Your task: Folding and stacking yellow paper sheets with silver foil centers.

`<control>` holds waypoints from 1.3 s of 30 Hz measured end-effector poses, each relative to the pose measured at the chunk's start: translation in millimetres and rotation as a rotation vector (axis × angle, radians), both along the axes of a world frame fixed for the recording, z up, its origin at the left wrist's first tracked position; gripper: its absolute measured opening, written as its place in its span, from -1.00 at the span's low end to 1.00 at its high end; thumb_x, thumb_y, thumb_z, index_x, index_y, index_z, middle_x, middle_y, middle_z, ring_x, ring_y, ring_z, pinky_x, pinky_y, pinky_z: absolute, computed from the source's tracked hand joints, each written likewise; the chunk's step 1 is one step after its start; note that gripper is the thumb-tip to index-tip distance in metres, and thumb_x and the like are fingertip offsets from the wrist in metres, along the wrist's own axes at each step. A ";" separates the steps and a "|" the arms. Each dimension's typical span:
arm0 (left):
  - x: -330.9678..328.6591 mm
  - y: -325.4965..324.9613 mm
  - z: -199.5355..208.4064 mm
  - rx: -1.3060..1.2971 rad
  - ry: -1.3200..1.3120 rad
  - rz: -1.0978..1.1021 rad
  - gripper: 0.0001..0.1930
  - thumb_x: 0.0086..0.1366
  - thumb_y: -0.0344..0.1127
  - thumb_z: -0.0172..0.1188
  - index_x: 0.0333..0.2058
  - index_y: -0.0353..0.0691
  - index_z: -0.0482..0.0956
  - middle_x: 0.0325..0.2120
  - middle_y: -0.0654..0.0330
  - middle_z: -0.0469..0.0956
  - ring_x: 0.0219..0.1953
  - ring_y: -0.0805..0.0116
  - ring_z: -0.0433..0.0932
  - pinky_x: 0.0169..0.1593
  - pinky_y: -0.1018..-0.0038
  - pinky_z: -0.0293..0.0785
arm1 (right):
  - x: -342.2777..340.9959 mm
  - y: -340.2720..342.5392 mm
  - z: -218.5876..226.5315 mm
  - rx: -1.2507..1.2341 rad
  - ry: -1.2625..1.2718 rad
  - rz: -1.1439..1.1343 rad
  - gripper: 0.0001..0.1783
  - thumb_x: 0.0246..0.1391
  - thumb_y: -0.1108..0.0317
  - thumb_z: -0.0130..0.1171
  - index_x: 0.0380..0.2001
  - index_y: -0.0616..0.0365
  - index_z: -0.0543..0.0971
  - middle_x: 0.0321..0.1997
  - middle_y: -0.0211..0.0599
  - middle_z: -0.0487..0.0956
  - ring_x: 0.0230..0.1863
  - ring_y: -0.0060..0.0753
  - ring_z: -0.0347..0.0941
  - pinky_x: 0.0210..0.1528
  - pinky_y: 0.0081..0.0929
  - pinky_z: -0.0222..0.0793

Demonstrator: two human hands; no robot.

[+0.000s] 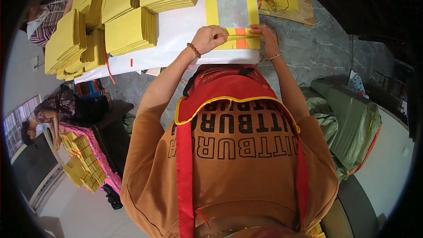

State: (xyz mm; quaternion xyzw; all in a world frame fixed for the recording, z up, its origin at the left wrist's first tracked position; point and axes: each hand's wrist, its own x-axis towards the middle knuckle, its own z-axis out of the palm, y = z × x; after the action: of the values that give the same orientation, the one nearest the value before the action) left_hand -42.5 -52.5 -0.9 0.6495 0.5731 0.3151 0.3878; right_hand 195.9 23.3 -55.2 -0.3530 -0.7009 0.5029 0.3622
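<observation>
Yellow paper sheet (pixel 211 6) w/ silver patch (pixel 232 14) at surface (pixel 180 31) edge: near end looks part-folded, rest flat. L hand (pixel 209 40) grip clamped on fold; R hand (pixel 267 38) grip at other end, can't tell if closed

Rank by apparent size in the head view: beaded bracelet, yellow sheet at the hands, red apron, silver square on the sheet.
1. Red apron
2. Yellow sheet
3. Silver square
4. Beaded bracelet

Nearness may enlarge the apron.
</observation>
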 end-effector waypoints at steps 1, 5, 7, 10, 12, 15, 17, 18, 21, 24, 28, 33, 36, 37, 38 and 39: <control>0.0 1.4 -0.3 -0.004 0.002 0.003 -0.82 0.03 -0.28 0.11 -0.50 -0.29 0.54 -0.63 0.14 0.49 -0.58 0.29 0.45 -0.46 0.45 0.36 | 1.0 0.5 -0.1 0.027 -0.020 0.012 -0.56 0.17 0.26 -0.33 -0.38 0.18 0.58 -0.13 -0.28 0.53 0.00 -0.30 0.33 0.16 -0.39 0.04; -0.4 4.5 0.9 -0.054 -0.024 0.027 -0.81 0.04 -0.28 0.11 -0.51 -0.30 0.54 -0.67 0.17 0.47 -0.62 0.36 0.43 -0.48 0.47 0.35 | 6.0 5.6 -3.9 0.174 0.026 0.086 -0.70 0.09 0.26 -0.13 -0.34 0.17 0.57 -0.08 -0.31 0.51 0.03 -0.28 0.30 0.17 -0.37 0.03; -3.4 4.5 -1.2 -0.094 -0.041 0.041 -0.81 0.05 -0.27 0.11 -0.50 -0.30 0.55 -0.68 0.18 0.47 -0.63 0.39 0.42 -0.49 0.49 0.34 | 2.5 -1.9 7.9 0.202 -0.055 0.080 -0.75 0.03 0.29 -0.03 -0.32 0.17 0.56 -0.06 -0.30 0.50 0.03 -0.27 0.29 0.18 -0.36 0.02; -5.9 5.8 3.3 -0.185 -0.046 0.025 -0.78 0.05 -0.23 0.15 -0.42 -0.28 0.56 -0.59 0.17 0.50 -0.55 0.37 0.45 -0.42 0.48 0.36 | 3.4 0.7 4.6 0.239 -0.137 0.072 -0.75 -0.07 0.33 0.14 -0.28 0.18 0.54 -0.07 -0.28 0.50 0.00 -0.29 0.31 0.14 -0.38 0.06; -7.6 5.3 11.3 -0.237 -0.032 0.000 -0.74 0.04 -0.20 0.20 -0.35 -0.25 0.56 -0.49 0.14 0.54 -0.45 0.32 0.49 -0.35 0.47 0.39 | 5.4 2.5 -11.1 0.248 -0.136 0.077 -0.72 -0.12 0.36 0.20 -0.26 0.19 0.53 -0.09 -0.27 0.50 -0.03 -0.33 0.33 0.10 -0.41 0.11; -18.6 0.3 22.4 0.272 0.178 -0.108 -0.51 -0.05 -0.14 0.29 -0.10 -0.14 0.47 -0.08 0.05 0.43 -0.01 0.04 0.32 0.04 0.27 0.26 | 5.9 4.5 -25.6 -0.237 0.052 -0.030 -0.73 -0.05 0.35 0.17 -0.24 0.22 0.51 -0.17 -0.29 0.51 -0.10 -0.44 0.35 -0.03 -0.51 0.22; -28.3 6.9 7.5 0.361 0.252 -0.058 -0.56 -0.03 -0.20 0.27 -0.12 -0.14 0.49 -0.10 0.05 0.44 -0.03 0.04 0.34 0.04 0.26 0.27 | 2.8 4.8 -18.6 -0.403 0.118 -0.009 -0.73 -0.01 0.32 0.16 -0.24 0.24 0.51 -0.19 -0.30 0.48 -0.14 -0.54 0.34 -0.15 -0.61 0.26; -33.4 10.5 -3.3 0.450 0.325 -0.011 -0.60 -0.01 -0.26 0.24 -0.14 -0.14 0.50 -0.11 0.05 0.45 -0.05 0.04 0.35 0.03 0.25 0.28 | 1.7 6.5 -14.2 -0.401 0.115 -0.001 -0.73 -0.01 0.32 0.16 -0.24 0.24 0.51 -0.19 -0.30 0.48 -0.14 -0.54 0.34 -0.15 -0.61 0.26; -35.1 16.7 -12.6 0.480 0.440 -0.012 -0.68 0.02 -0.34 0.15 -0.17 -0.09 0.53 -0.12 0.09 0.46 -0.06 0.07 0.36 0.02 0.28 0.29 | 2.3 16.0 0.1 -0.566 0.074 0.029 -0.72 -0.07 0.33 0.20 -0.22 0.12 0.53 -0.08 -0.31 0.47 -0.08 -0.42 0.36 -0.07 -0.48 0.24; -36.6 12.9 -5.6 0.526 0.443 -0.051 -0.70 0.00 -0.41 0.11 -0.21 -0.09 0.53 -0.16 0.14 0.48 -0.11 0.11 0.39 -0.04 0.28 0.32 | 3.4 16.8 24.2 0.621 -0.267 -0.051 -0.69 -0.12 0.29 0.20 -0.21 -0.06 0.54 0.02 -0.38 0.44 0.00 -0.28 0.34 0.00 -0.35 0.18; -35.4 -11.3 1.8 0.532 0.420 -0.220 -0.73 0.02 -0.42 0.09 -0.23 -0.08 0.52 -0.21 0.20 0.50 -0.15 0.17 0.41 -0.10 0.28 0.33 | 15.9 5.3 34.1 0.762 -0.514 0.166 -0.69 -0.12 0.20 0.16 -0.21 -0.14 0.55 0.05 -0.43 0.43 0.10 -0.25 0.28 0.04 -0.32 0.12; -23.8 -16.7 2.0 0.340 0.270 0.018 -0.84 0.21 -0.31 -0.01 -0.31 -0.19 0.51 -0.40 0.10 0.52 -0.30 0.10 0.45 -0.22 0.28 0.35 | 10.8 0.3 35.3 0.522 -0.375 0.374 -0.71 -0.05 0.21 0.11 -0.20 -0.04 0.53 -0.07 -0.30 0.49 0.01 -0.23 0.37 -0.05 -0.37 0.21; -14.0 -4.6 16.5 -0.017 0.234 0.217 -0.77 0.24 -0.22 -0.05 -0.37 -0.26 0.49 -0.43 -0.01 0.51 -0.34 0.02 0.45 -0.27 0.24 0.36 | -1.1 0.8 34.9 0.121 -0.257 0.127 -0.69 -0.01 0.23 0.10 -0.17 0.07 0.51 -0.31 -0.23 0.56 -0.27 -0.28 0.49 -0.27 -0.43 0.32; -13.2 -1.2 3.7 0.019 0.161 0.302 -0.71 0.23 -0.15 -0.03 -0.41 -0.30 0.46 -0.52 -0.08 0.49 -0.41 -0.03 0.45 -0.34 0.21 0.36 | -4.9 4.9 33.4 -0.020 -0.289 0.059 -0.66 -0.01 0.23 0.11 -0.14 0.10 0.48 -0.41 -0.25 0.55 -0.40 -0.34 0.48 -0.38 -0.46 0.32; -12.7 1.5 -2.4 0.019 0.161 0.305 -0.71 0.23 -0.15 -0.03 -0.41 -0.30 0.46 -0.52 -0.08 0.49 -0.41 -0.03 0.45 -0.34 0.21 0.36 | -9.1 8.7 31.7 -0.160 -0.320 -0.008 -0.62 -0.02 0.24 0.13 -0.11 0.14 0.45 -0.52 -0.26 0.54 -0.54 -0.40 0.46 -0.48 -0.50 0.32; -11.8 5.4 -5.4 -0.079 0.123 0.367 -0.71 0.21 -0.15 -0.01 -0.43 -0.30 0.46 -0.56 -0.07 0.48 -0.45 -0.03 0.46 -0.37 0.21 0.35 | -13.2 11.3 26.0 -0.159 -0.320 -0.010 -0.62 -0.02 0.24 0.13 -0.11 0.14 0.45 -0.52 -0.26 0.54 -0.54 -0.40 0.46 -0.48 -0.50 0.32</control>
State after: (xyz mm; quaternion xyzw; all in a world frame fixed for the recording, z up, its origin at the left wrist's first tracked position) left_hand -54.3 -47.1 -6.2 0.5365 0.7164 0.3174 0.3135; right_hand 182.7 34.6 -29.3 -0.4596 -0.7058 0.4924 0.2195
